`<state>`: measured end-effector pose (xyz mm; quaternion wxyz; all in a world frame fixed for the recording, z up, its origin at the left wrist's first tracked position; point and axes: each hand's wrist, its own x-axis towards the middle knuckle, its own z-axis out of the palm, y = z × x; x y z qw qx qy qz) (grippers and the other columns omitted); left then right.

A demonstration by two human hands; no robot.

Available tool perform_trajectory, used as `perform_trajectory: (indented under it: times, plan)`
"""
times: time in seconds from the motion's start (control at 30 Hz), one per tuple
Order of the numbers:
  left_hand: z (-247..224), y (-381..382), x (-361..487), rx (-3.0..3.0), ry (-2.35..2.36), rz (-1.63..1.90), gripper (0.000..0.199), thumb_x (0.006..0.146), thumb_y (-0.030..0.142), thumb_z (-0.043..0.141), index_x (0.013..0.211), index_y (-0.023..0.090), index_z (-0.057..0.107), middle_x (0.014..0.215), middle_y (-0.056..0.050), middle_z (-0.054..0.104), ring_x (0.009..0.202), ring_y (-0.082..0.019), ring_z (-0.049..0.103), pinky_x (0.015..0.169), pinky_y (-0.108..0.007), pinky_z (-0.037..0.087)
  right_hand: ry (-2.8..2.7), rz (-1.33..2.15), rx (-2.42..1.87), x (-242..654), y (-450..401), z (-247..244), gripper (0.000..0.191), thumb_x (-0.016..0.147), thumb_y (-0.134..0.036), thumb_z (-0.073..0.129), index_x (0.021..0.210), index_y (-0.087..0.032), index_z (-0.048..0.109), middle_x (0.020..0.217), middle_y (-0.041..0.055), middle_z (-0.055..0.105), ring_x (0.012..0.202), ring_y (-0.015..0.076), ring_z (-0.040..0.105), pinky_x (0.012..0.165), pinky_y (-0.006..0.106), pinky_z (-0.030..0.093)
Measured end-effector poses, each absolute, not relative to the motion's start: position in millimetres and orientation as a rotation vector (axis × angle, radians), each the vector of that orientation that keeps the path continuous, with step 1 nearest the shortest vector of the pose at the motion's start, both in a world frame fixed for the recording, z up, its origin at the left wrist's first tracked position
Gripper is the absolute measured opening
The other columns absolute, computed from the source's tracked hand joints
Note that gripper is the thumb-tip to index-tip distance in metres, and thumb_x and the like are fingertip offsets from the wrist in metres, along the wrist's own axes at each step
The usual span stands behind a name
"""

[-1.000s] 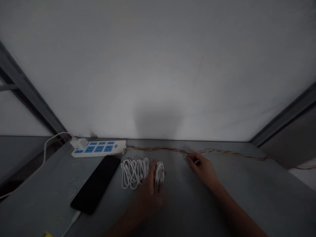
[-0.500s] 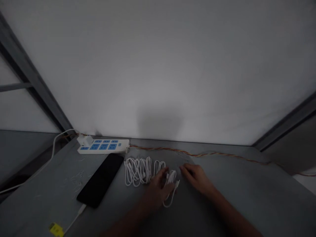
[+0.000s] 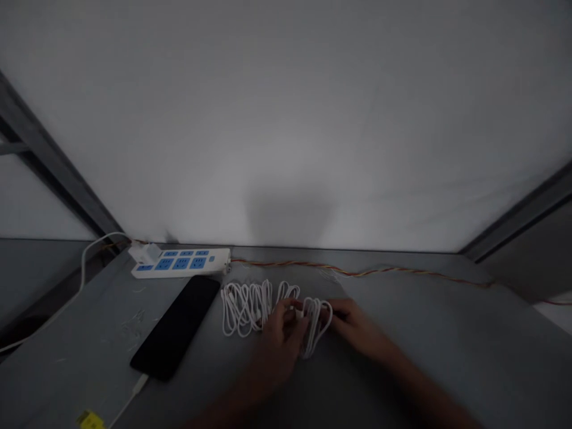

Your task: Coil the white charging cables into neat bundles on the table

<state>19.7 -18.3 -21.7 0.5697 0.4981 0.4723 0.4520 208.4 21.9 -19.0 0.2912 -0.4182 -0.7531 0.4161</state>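
A coiled white charging cable (image 3: 314,333) is pinched in my left hand (image 3: 286,336), its loops pointing to the right and down. My right hand (image 3: 353,325) has its fingers closed at the right side of that coil, where a loop meets its fingertips. Just left of my left hand, several more white coiled cables (image 3: 245,307) lie side by side on the grey table (image 3: 402,322). One coil (image 3: 288,291) of these is partly hidden behind my left fingers.
A black phone (image 3: 176,328) lies on the left with a white cord (image 3: 127,408) and a yellow tag (image 3: 90,419). Behind it sits a white power strip (image 3: 218,257) with a charger (image 3: 145,253) plugged in. A twisted wire (image 3: 357,274) runs along the white back wall (image 3: 286,143).
My right hand has come left to the held cable. The coil has turned and its loops now stand to the right, where a loose connector end hung before. The view has shifted slightly.
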Motion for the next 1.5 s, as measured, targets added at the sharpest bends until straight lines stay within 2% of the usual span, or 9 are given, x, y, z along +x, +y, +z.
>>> perform_trajectory:
  times: [0.23, 0.4, 0.57, 0.67, 0.8, 0.93, 1.07, 1.33, 1.5]
  plan:
    - [-14.5, -12.4, 3.0, 1.356, 1.406, 1.131, 0.037, 0.089, 0.049, 0.051, 0.107, 0.018, 0.062, 0.105, -0.011, 0.072, 0.078, -0.02, 0.068, 0.065, -0.029, 0.051, -1.428, 1.227, -1.182, 220.9, 39.3, -25.8, 0.055, 0.088, -0.067, 0.049, 0.07, -0.015, 0.059, 0.059, 0.0021, 0.059, 0.051, 0.0128, 0.053, 0.049, 0.022, 0.043]
    - [-20.0, -3.7, -6.8, 1.442, 1.551, 1.188, 0.045, 0.09, 0.054, 0.048, 0.117, 0.019, 0.06, 0.107, -0.012, 0.07, 0.071, -0.02, 0.066, 0.062, -0.032, 0.052, -1.299, 1.222, -1.216, 220.9, 39.0, -20.3, 0.052, 0.081, -0.069, 0.058, 0.074, -0.018, 0.055, 0.044, -0.0053, 0.047, 0.036, 0.0077, 0.037, 0.037, 0.018, 0.029]
    - [-20.7, -0.7, -12.7, 1.717, 1.616, 1.36, 0.033, 0.096, 0.043, 0.04, 0.097, 0.021, 0.064, 0.141, -0.012, 0.047, 0.124, -0.027, 0.051, 0.095, -0.04, 0.047, -1.296, 1.197, -1.216, 221.7, 37.4, -17.4, 0.054, 0.085, -0.069, 0.053, 0.083, -0.016, 0.062, 0.04, -0.0079, 0.039, 0.036, 0.0069, 0.031, 0.039, 0.018, 0.027]
    - [-16.3, 2.1, -16.5, 1.812, 1.597, 1.36, 0.036, 0.099, 0.038, 0.034, 0.082, 0.021, 0.062, 0.118, -0.01, 0.061, 0.112, -0.024, 0.058, 0.092, -0.038, 0.047, -1.313, 1.226, -1.193, 222.8, 37.3, -17.7, 0.05, 0.083, -0.066, 0.058, 0.087, -0.016, 0.062, 0.039, -0.0084, 0.04, 0.034, 0.0068, 0.03, 0.037, 0.018, 0.024]
    - [-10.2, 4.8, -21.3, 2.005, 1.581, 1.175, 0.024, 0.096, 0.034, 0.042, 0.093, 0.02, 0.061, 0.081, -0.004, 0.065, 0.075, -0.019, 0.062, 0.072, -0.033, 0.05, -1.339, 1.295, -1.165, 224.3, 37.0, -19.8, 0.046, 0.083, -0.063, 0.06, 0.084, -0.017, 0.061, 0.044, -0.0055, 0.049, 0.035, 0.0069, 0.034, 0.036, 0.017, 0.024]
    - [-4.9, 4.9, -31.3, 2.435, 1.424, 0.854, 0.023, 0.085, 0.027, 0.059, 0.107, 0.021, 0.063, 0.1, -0.007, 0.067, 0.095, -0.025, 0.061, 0.089, -0.043, 0.046, -1.391, 1.284, -1.182, 225.2, 38.2, -21.0, 0.047, 0.083, -0.063, 0.06, 0.083, -0.016, 0.062, 0.048, -0.0036, 0.053, 0.038, 0.0069, 0.036, 0.037, 0.017, 0.025]
    - [0.6, 8.4, -44.9, 2.517, 1.378, 0.51, 0.018, 0.082, 0.022, 0.063, 0.1, 0.023, 0.067, 0.103, -0.005, 0.067, 0.103, -0.027, 0.06, 0.095, -0.047, 0.042, -1.366, 1.229, -1.195, 226.9, 39.5, -18.9, 0.045, 0.082, -0.062, 0.06, 0.082, -0.016, 0.062, 0.044, -0.0055, 0.048, 0.036, 0.0072, 0.036, 0.037, 0.017, 0.026]
    - [8.3, 9.6, -36.8, 1.858, 1.302, 0.778, 0.011, 0.078, 0.03, 0.069, 0.084, 0.021, 0.073, 0.076, 0.0, 0.067, 0.07, -0.016, 0.06, 0.068, -0.027, 0.045, -1.317, 1.243, -1.14, 241.7, 42.3, -17.0, 0.038, 0.08, -0.054, 0.066, 0.076, -0.016, 0.061, 0.041, -0.0093, 0.035, 0.036, 0.0058, 0.027, 0.038, 0.018, 0.021]
    - [4.1, 8.8, -26.8, 1.358, 1.159, 1.006, 0.024, 0.076, 0.041, 0.07, 0.081, 0.018, 0.07, 0.072, -0.001, 0.07, 0.063, -0.013, 0.06, 0.056, -0.021, 0.042, -1.582, 1.214, -1.03, 233.0, 31.3, -6.6, 0.038, 0.087, -0.05, 0.061, 0.07, -0.017, 0.061, 0.064, 0.0007, 0.06, 0.058, 0.012, 0.052, 0.056, 0.022, 0.04]
